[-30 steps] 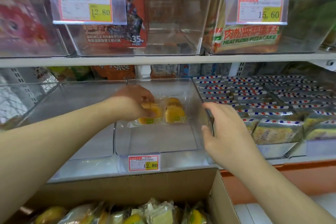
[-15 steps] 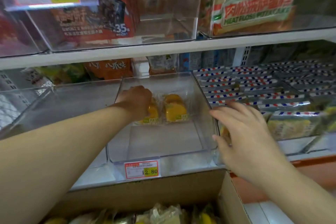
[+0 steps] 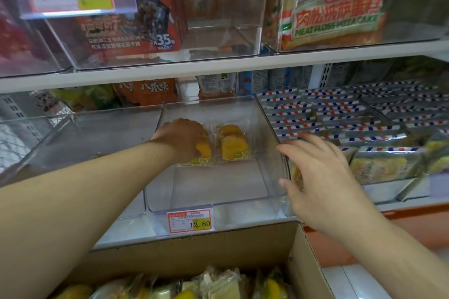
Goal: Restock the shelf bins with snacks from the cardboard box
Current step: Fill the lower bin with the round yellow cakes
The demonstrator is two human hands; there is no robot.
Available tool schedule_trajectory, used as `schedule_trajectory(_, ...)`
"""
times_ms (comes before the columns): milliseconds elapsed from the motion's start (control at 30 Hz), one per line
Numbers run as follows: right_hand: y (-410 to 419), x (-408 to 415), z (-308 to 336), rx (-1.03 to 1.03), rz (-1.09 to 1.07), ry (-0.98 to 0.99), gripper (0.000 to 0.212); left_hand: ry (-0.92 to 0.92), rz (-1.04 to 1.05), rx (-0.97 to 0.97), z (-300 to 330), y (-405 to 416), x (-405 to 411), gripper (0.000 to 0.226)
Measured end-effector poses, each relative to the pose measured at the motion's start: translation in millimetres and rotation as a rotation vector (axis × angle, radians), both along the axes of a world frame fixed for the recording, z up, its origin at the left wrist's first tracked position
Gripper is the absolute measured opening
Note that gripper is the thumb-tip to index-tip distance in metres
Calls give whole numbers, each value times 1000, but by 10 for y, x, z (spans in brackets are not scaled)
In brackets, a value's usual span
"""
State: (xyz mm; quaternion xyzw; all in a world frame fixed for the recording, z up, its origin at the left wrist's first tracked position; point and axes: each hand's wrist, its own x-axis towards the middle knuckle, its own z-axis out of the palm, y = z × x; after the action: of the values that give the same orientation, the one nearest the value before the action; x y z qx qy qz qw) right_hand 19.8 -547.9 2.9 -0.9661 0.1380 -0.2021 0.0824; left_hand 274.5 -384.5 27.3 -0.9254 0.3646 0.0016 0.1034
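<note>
1. Snack pack (image 3: 202, 150), yellow cake in clear wrap, sits toward the back of the clear middle bin (image 3: 218, 204) on the lower shelf, at about 12 o'clock from the cardboard box (image 3: 308, 260).
2. Head view, only view: left hand (image 3: 181, 137) is over the pack, reaching in from 7 o'clock. Fingers curl down onto its top and left side; reads as a grip on the pack, though the fingertips are hidden behind the hand.
3. Second pack (image 3: 233, 143) lies just beside it at 3 o'clock, touching or nearly so; can't tell which.
4. Right hand (image 3: 318, 179) is spread against the bin's right wall at 3 o'clock, fingers apart and straight, thumb near the front corner. Holds nothing; looks like bracing the bin.
5. Step in hand, my read: seat the pack at the bin's rear, squared next to its neighbour.
6. To do it well: push it flush to the back wall, label facing front like the neighbour's, no overlap.
7. Brace the bin with the right hand so it doesn't slide on the shelf.
8. Release with light pressure only; soft cake likely crushes easily.
9. Front half of the bin floor is bare, and the box holds more wrapped packs (image 3: 218, 284) at 6 o'clock, so plenty left to stock.
10. Price tag (image 3: 190, 221) on the bin front reads 12.80.
</note>
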Motion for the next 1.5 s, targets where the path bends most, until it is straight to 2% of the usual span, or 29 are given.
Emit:
schedule_trajectory(133,-13,2,20,14,4,-10,66,13,-18,-15,-6,29,22,45)
schedule_trajectory(233,17,-17,94,48,5,-22,66,62,-35,-113,51,68,-99,47)
schedule_trajectory(367,132,-92,203,54,68,-37,59,80,-150,-403,236,346,-747,43)
schedule_trajectory(433,256,-173,223,49,123,-49,52,81,-194,-536,267,626,-1122,51)
schedule_trajectory(600,779,-486,58,66,328,-60,33,238,-194,-649,-96,1478,-1897,45)
schedule_trajectory(667,988,-576,-153,159,386,73,32,333,-115,-574,-369,1807,-2113,46)
schedule_trajectory(833,1530,-711,-908,286,401,669,45,537,-9,-237,-1041,2339,-2397,56)
schedule_trajectory(967,1874,-759,-1374,199,448,1004,59,724,-45,31,-1610,2460,-2511,92)
schedule_trajectory(1067,1872,-759,-1557,142,421,1097,58,738,-111,195,-1910,2575,-2509,90)
schedule_trajectory(1167,1769,-808,-1757,115,367,1187,62,611,-153,225,-2053,2587,-2467,80)
schedule_trajectory(1267,1674,-891,-1958,90,308,1266,80,487,-219,285,-2074,2561,-2447,59)
schedule_trajectory(1333,1625,-944,-2093,118,258,1296,89,465,-241,321,-2109,2556,-2437,56)
schedule_trajectory(1400,1624,-975,-2206,118,215,1290,83,484,-250,348,-2096,2544,-2409,58)
schedule_trajectory(1500,1664,-998,-2280,79,206,1281,52,618,-171,286,-1893,2492,-2369,50)
